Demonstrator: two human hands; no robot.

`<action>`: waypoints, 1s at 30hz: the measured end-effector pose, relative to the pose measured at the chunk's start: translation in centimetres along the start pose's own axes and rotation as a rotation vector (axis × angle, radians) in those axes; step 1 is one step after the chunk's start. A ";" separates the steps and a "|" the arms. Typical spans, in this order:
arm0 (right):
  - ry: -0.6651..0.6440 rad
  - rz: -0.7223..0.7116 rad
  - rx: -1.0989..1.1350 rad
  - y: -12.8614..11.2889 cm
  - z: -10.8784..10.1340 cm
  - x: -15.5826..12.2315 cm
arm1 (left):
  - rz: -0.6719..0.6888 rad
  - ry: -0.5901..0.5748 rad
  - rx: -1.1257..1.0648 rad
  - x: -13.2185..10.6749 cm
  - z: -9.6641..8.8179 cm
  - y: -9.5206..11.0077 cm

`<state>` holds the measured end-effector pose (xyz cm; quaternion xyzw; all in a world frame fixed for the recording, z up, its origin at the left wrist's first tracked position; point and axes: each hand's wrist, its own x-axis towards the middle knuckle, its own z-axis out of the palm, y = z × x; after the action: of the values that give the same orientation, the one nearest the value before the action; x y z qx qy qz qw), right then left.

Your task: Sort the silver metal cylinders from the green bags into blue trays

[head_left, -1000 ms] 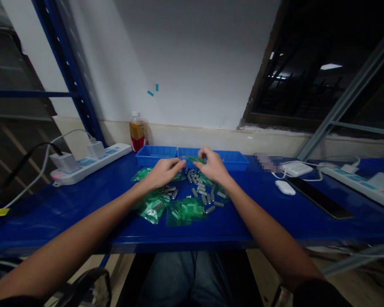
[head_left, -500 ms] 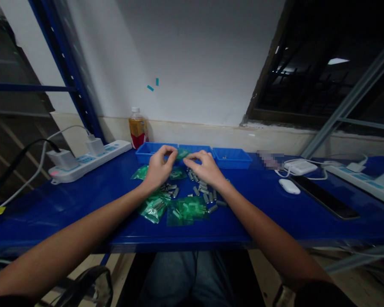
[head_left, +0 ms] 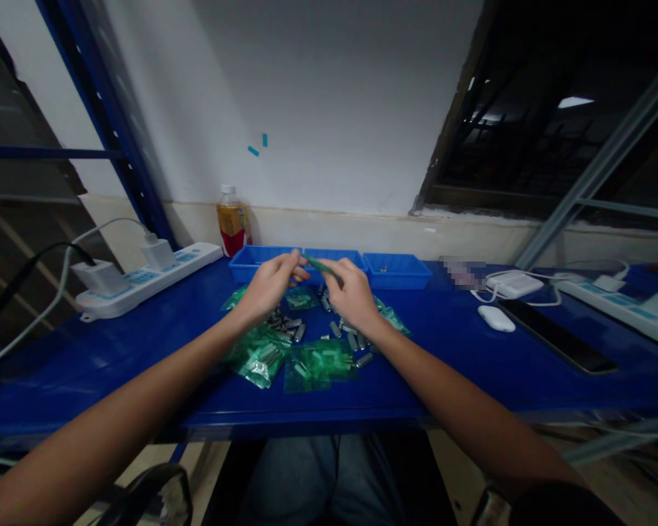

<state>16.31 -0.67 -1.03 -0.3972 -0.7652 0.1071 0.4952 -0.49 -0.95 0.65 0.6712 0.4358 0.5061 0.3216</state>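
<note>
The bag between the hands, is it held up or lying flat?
Held up: the right hand holds the bag above the table.

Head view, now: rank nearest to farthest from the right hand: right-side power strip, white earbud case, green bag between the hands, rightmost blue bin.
From the right hand:
1. Green bag: at its fingers, on the left.
2. Rightmost blue bin: just beyond, to the right.
3. White earbud case: farther right on the table.
4. Right-side power strip: far right, past the case.
</note>
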 end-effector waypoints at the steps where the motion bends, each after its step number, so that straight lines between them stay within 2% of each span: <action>1: -0.001 -0.054 -0.058 0.0 0.0 -0.2 | -0.068 -0.007 -0.090 0.2 -0.1 -0.1; 5: -0.026 -0.126 -0.149 0.0 0.0 -0.4 | -0.232 -0.043 -0.294 0.4 -0.2 -0.2; 8: -0.031 -0.129 -0.125 -0.2 0.0 -0.3 | -0.191 -0.029 -0.253 0.2 -0.1 -0.2; 11: 0.008 -0.020 -0.044 -0.7 -0.1 0.0 | 0.044 0.082 0.028 -0.2 -0.3 -0.2; 13: 0.000 0.146 0.095 -1.1 0.0 0.3 | 0.248 0.135 0.278 -0.5 -0.4 -0.1; 16: -0.089 0.436 0.438 -1.3 0.0 0.7 | 0.520 0.060 0.521 -0.9 -0.3 0.0; 18: -0.104 0.522 0.594 -1.2 0.0 0.8 | 0.634 -0.034 0.568 -1.1 -0.1 0.1; 19: -0.084 0.520 0.602 -1.0 0.0 0.8 | 0.654 -0.072 0.569 -1.1 0.1 0.2; 21: -0.027 0.420 0.468 -0.6 -0.2 0.8 | 0.583 -0.113 0.527 -1.0 0.2 0.3; 23: 0.006 0.214 0.209 -0.3 -0.4 0.5 | 0.374 -0.130 0.381 -0.7 0.1 0.3; 26: -0.029 -0.071 -0.102 -0.3 -0.4 0.0 | 0.024 -0.132 0.049 -0.1 -0.2 -0.1; 30: -0.073 -0.162 -0.195 -0.5 -0.2 -0.3 | -0.201 -0.067 -0.199 0.9 -0.9 -0.9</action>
<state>16.32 -1.21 -0.82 -0.3764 -0.8190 0.0060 0.4331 -1.48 0.30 0.45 0.6054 0.4374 0.4893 0.4502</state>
